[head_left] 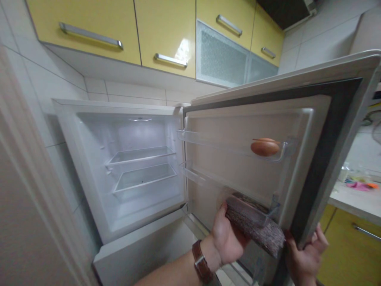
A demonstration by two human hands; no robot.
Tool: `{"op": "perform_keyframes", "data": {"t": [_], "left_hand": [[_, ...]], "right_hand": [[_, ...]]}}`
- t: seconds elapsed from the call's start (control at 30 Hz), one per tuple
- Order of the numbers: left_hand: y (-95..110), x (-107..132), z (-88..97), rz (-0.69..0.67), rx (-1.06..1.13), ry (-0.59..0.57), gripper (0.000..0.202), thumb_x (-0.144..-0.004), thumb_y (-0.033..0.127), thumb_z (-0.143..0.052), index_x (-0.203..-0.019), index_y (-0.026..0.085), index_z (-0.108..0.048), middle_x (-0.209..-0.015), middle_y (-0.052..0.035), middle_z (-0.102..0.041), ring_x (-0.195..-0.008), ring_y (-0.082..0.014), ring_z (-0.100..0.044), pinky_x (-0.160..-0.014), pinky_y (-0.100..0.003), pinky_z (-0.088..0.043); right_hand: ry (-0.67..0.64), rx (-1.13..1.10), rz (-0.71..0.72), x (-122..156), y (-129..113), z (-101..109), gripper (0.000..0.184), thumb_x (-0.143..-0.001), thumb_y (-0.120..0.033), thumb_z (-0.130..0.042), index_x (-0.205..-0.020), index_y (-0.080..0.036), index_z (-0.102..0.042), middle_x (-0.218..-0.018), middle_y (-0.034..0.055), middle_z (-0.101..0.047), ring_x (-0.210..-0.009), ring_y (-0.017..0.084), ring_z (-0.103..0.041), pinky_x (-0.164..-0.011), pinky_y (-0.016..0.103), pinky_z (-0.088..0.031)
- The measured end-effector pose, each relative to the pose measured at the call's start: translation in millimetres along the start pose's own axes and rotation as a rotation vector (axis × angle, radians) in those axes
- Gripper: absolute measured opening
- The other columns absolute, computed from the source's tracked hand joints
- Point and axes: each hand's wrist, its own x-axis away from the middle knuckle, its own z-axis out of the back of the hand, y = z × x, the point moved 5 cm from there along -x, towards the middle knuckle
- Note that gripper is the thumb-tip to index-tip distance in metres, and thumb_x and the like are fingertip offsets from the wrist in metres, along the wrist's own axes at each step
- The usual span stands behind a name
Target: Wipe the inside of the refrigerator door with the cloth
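Observation:
A white fridge (89, 190) stands open with bare glass shelves (143, 155) inside. Its door (327, 131) swings toward me on the right. A brown egg (264, 147) lies in the door's upper clear bin. My left hand (228, 238), a brown watch on its wrist, is closed on a grey-brown fuzzy cloth (256, 226) pressed against the lower door bin (262, 212). My right hand (306, 254) grips the door's lower outer edge, fingers curled round it.
Yellow wall cabinets (119, 28) with metal handles hang above the fridge, and frosted glass panels (220, 59) sit beside them. A counter (357, 200) with small colourful items lies behind the door at right, over a yellow drawer. A tiled wall is close on the left.

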Motion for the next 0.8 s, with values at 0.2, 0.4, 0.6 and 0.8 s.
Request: {"op": "perform_keyframes", "data": {"t": [0.2,0.4,0.6,0.8], "left_hand": [[25,-2,16.3,-0.053,0.051,0.138,0.055,-0.105,0.052,-0.042,-0.116,0.010,-0.076,-0.121,-0.0209,-0.075,-0.116,-0.0317,-0.071,-0.108,-0.046,-0.052],[134,0,64.1,-0.376,0.057,0.384,0.039,-0.105,0.037,-0.044,-0.114,0.015,-0.075,-0.106,-0.0116,-0.078,-0.100,-0.0240,-0.075,-0.102,-0.039,-0.055],[226,28,83.7,-0.763,0.115,0.524,0.042,-0.109,0.032,-0.035,-0.095,0.019,-0.073,-0.089,-0.0053,-0.077,-0.081,-0.0176,-0.073,-0.088,-0.031,-0.058],[223,26,87.6,-0.774,0.044,0.483,0.043,-0.107,0.036,-0.036,-0.098,0.020,-0.075,-0.100,-0.0076,-0.078,-0.097,-0.0198,-0.073,-0.095,-0.034,-0.058]], "right_hand": [[0.004,-0.030,-0.089,-1,-3,2,0.137,-0.069,-0.096,-0.057,-0.164,-0.002,-0.025,-0.139,0.0289,-0.060,-0.132,0.046,-0.057,-0.112,0.066,-0.041],[0.019,0.026,-0.097,0,-1,2,0.139,-0.068,-0.099,-0.052,-0.164,-0.002,-0.027,-0.142,0.0295,-0.060,-0.136,0.050,-0.055,-0.112,0.070,-0.041],[0.042,0.000,-0.097,0,-7,2,0.142,-0.066,-0.102,-0.051,-0.164,-0.001,-0.030,-0.145,0.0298,-0.058,-0.138,0.050,-0.053,-0.114,0.069,-0.039],[0.052,0.000,-0.063,2,0,1,0.134,-0.069,-0.098,-0.054,-0.162,-0.004,-0.033,-0.143,0.0273,-0.059,-0.133,0.048,-0.056,-0.109,0.065,-0.042]]}}
